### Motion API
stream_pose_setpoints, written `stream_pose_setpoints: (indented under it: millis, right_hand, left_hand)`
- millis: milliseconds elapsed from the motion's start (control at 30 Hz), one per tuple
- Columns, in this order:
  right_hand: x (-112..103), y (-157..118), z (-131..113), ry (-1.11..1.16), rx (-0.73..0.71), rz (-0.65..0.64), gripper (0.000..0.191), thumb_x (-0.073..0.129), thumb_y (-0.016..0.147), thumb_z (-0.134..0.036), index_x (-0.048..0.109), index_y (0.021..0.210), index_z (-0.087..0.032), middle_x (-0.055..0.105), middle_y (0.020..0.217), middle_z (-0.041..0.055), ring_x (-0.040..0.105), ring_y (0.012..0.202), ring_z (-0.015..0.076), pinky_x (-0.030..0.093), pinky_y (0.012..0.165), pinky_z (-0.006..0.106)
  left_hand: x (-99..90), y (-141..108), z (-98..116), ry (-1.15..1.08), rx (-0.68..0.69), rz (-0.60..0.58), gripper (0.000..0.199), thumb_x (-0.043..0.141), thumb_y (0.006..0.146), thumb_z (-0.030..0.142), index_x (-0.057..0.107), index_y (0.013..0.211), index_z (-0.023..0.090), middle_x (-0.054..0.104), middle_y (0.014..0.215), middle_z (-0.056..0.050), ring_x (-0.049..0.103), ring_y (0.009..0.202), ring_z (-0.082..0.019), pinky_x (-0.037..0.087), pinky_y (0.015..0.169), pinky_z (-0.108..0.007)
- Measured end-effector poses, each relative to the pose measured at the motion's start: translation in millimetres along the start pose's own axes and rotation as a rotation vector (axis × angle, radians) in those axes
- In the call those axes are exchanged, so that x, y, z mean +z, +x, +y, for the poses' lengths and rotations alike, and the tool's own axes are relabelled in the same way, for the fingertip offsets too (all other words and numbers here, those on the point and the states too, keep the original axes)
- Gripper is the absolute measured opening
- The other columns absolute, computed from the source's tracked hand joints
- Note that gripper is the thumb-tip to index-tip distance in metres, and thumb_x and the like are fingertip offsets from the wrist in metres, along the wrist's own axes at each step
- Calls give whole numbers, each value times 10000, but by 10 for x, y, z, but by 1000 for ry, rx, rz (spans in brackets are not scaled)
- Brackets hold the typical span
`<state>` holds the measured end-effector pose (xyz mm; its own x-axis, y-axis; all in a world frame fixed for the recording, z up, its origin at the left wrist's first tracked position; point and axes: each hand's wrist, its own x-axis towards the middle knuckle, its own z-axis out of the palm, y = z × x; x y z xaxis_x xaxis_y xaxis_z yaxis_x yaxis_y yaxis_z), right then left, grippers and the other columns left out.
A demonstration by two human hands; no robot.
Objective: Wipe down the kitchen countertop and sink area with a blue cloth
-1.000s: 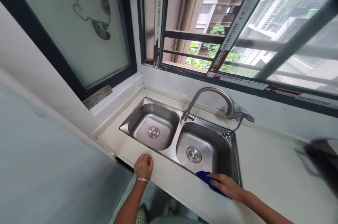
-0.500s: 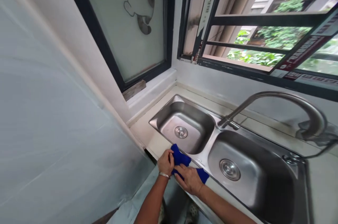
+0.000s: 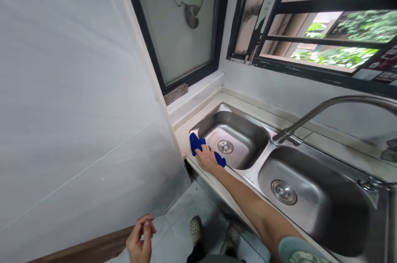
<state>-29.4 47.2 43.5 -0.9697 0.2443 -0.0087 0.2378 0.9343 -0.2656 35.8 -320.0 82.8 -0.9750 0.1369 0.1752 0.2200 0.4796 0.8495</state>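
Observation:
My right hand (image 3: 207,158) lies with spread fingers on a blue cloth (image 3: 196,143), pressing it against the pale counter and the sink's near left rim. Parts of the cloth stick out on both sides of the hand. Low in the view, away from the counter, my left hand (image 3: 141,239) hangs over the floor with loosely curled fingers and nothing in it. The steel double sink (image 3: 253,168) has a small left basin and a larger right basin, each with a round drain.
A curved faucet (image 3: 322,108) rises behind the sink. A smooth pale panel (image 3: 93,89) stands on the left. A frosted window and a barred window are beyond the counter. Two feet in clogs (image 3: 196,230) stand on the floor below.
My left hand has left the cloth and dropped down and left. My right hand and the cloth have moved left along the counter to the left basin's corner. The view has shifted.

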Motion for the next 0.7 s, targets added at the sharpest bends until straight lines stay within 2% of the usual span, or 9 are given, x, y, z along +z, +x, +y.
stream_pose_setpoints:
  millis: [67,133,233,333,400,467,600,700]
  right_hand:
    - [61,-70,-89,1,-35,9,353,323,989,-297,571,1212,-180,432,1393,174,413,1219,300,336,987,455]
    - [169,-305,-153,1,-95,4,343,330,999,-296,573,1220,-196,407,1451,137,389,1262,267,330,1024,433]
    - [398,-773,-124,-55,-211,59,314,387,986,-266,596,1213,-213,432,1469,102,372,1310,274,322,1066,485]
    - [631,-1012,-3,-198,-507,99,283,447,949,-194,651,1143,-216,466,1468,55,359,1355,290,312,1112,561]
    - [753,-928,28,-276,-700,40,273,497,894,-133,689,1078,-198,531,1409,49,389,1354,268,286,1175,542]
    - [854,-682,-13,-303,-758,-20,281,535,827,-84,714,1021,-178,592,1327,67,431,1334,253,249,1227,497]
    - [1036,-131,-175,-263,-660,-36,298,529,789,-52,724,979,-173,627,1244,94,438,1337,258,152,1269,484]
    - [1112,-47,-193,-222,-600,-30,303,492,808,-64,716,963,-197,645,1181,96,408,1362,264,96,1264,537]
  left_hand:
    - [-169,63,87,40,110,104,234,513,921,377,659,932,194,637,616,28,611,542,-121,519,547,-223]
    - [-255,154,213,108,263,158,164,514,925,273,660,950,202,653,647,32,626,571,-107,526,598,-213]
    - [-292,279,393,236,524,100,170,519,911,145,657,989,209,700,717,26,646,602,-81,506,617,-184]
    - [-299,371,506,319,722,-22,215,527,895,76,652,1019,199,740,783,12,671,647,-72,487,621,-174]
    - [-320,440,547,342,800,-61,231,547,877,48,653,1022,194,748,797,14,679,675,-73,488,654,-183]
    - [-363,536,581,355,862,-63,245,568,859,30,655,1027,184,751,804,11,681,691,-79,492,686,-195]
    - [-476,777,673,400,943,-48,264,616,827,21,661,1040,169,749,803,-1,678,702,-90,495,715,-210]
    - [-552,886,736,447,976,-61,280,639,811,23,664,1050,166,749,809,-2,676,702,-92,493,718,-214]
